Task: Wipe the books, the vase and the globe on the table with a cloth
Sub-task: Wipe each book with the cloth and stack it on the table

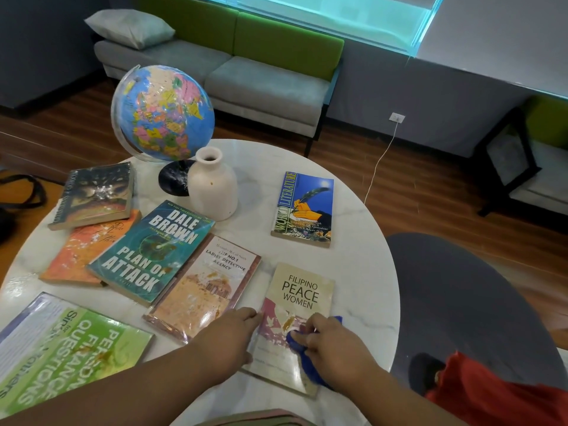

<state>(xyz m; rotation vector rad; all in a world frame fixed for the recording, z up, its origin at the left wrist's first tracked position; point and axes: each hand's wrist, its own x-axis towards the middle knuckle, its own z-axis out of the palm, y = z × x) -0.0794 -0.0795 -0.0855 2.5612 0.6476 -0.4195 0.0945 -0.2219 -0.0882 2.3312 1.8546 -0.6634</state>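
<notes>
On the round white marble table [362, 265] lie several books. My right hand [335, 345] grips a blue cloth [302, 355] and presses it on the cream "Filipino Peace Women" book [299, 295] at the front. My left hand [227, 336] rests on that book's left edge, fingers curled over it. A globe [161, 113] on a black base and a white vase [212, 186] stand at the back left. The "World Literature" book [302, 210] lies apart at the right. The "Plan of Attack" book [150, 250] overlaps other stained books at the left.
A green magazine-like book [67, 355] lies at the front left edge. A grey chair seat [461, 302] is close to the table's right side, with red fabric [498, 395] below. A grey and green sofa [246, 72] stands behind, and a white cable [381, 161] hangs from a wall socket.
</notes>
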